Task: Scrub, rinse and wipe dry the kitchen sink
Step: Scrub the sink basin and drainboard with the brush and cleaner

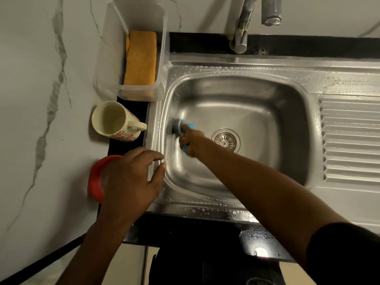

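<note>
right grip [190,144] clenches the blue scrubber [174,126] against the left wall of the sink [257,112]; i'd press firmly, overlapping strokes (left grip [131,173] slack, by the rim).

The right hand [190,144] grips a blue-handled scrubber [176,126] against the left inner wall of the wet steel sink [246,67], while the left hand [131,175] rests loose-fingered on its left rim, partly covering a red container [96,177] near a mug [114,120].
</note>
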